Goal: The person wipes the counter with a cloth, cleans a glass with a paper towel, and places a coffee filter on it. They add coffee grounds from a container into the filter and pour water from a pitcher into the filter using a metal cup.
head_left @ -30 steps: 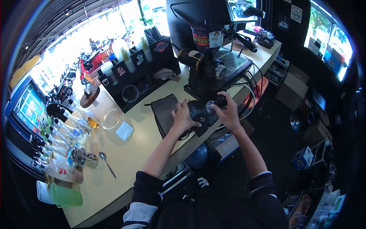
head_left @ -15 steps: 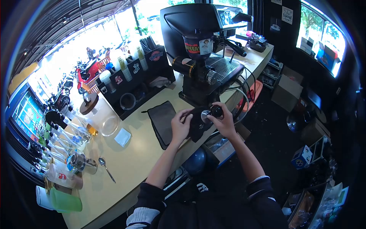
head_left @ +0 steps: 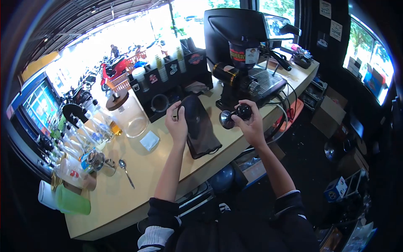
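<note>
Between the two hands, just above the table (head_left: 138,185) edge, we are logging a change. Half a second ago the dark cloth (head_left: 200,130) was lying on the table under the left hand (head_left: 177,122), with the tamper (head_left: 229,118) sitting low against it. Now both are being held up.

Left hand: the grip is clamped on the cloth's upper edge, fingers folded over it. The cloth is hanging below the grip as a long drape, and its lower end is reaching the table near the edge, as far as we can tell.

Right hand (head_left: 252,126): the grip is closed around the tamper's black knob, thumb and fingers wrapping it. The metal base is sticking out clear of the grip.

Orientation: the tamper's long axis is running knob to base, nearly level and tipped slightly down. Its flat base is pointing away from the right grip, toward the cloth and the left grip. Base and cloth are sitting near each other but apart, with a strip of table showing between them. The cloth's long axis is running from the left grip down toward us.

Judgement: we are reading this as the handling moving off the table into the air, with the base face offered to the cloth. Contact is not yet made.

Beyond the right grip the grinder (head_left: 237,77) is standing on the table. Out past the left grip we are noting a glass jar (head_left: 131,117), and nearer us on that side a spoon (head_left: 126,171).
</note>
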### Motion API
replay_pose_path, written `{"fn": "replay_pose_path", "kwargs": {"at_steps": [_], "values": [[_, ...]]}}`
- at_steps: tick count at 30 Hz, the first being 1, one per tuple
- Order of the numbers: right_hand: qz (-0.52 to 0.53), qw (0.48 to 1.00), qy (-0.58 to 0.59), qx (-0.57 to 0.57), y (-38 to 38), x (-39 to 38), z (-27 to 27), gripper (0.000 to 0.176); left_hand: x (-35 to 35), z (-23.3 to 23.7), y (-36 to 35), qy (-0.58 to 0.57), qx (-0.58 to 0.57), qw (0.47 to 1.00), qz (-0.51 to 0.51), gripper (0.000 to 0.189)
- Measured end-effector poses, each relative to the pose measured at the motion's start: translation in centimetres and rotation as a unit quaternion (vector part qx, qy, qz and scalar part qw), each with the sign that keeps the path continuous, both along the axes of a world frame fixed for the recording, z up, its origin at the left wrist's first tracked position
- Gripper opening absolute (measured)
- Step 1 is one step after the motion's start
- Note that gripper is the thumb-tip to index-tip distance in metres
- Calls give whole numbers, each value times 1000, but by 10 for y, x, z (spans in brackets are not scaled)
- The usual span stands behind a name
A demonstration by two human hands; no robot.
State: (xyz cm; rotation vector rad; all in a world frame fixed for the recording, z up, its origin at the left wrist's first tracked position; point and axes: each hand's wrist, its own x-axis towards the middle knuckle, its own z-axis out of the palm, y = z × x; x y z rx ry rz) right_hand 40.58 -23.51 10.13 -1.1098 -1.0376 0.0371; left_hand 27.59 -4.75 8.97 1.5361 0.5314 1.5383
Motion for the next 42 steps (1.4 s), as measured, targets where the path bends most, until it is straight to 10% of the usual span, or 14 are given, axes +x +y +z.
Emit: {"fn": "replay_pose_path", "kwargs": {"at_steps": [6, 8, 11, 34, 37, 42], "values": [[52, 998, 4, -37, 34, -26, -3, 41, -8, -89, 55, -39, -200, 970, -133, 28], [64, 997, 12, -35, 45, -29, -11, 39, -22, -81, 47, -88, -451, 824, -331, 34], [79, 995, -18, -61, 58, -29, -18, 45, -34, -81, 32, -40, -489, 792, -365, 36], [245, 953, -52, -170, 127, -59, -19, 52, -73, -72, 13, -60, -392, 889, -229, 35], [132, 959, -157, -194, 143, -21, -47, 52, -97, -64, 27, -122, -340, 915, -178, 34], [-71, 782, -399, -474, 172, -49, -130, 75, -140, -61, 49, -119, -307, 938, -109, 32]]}}
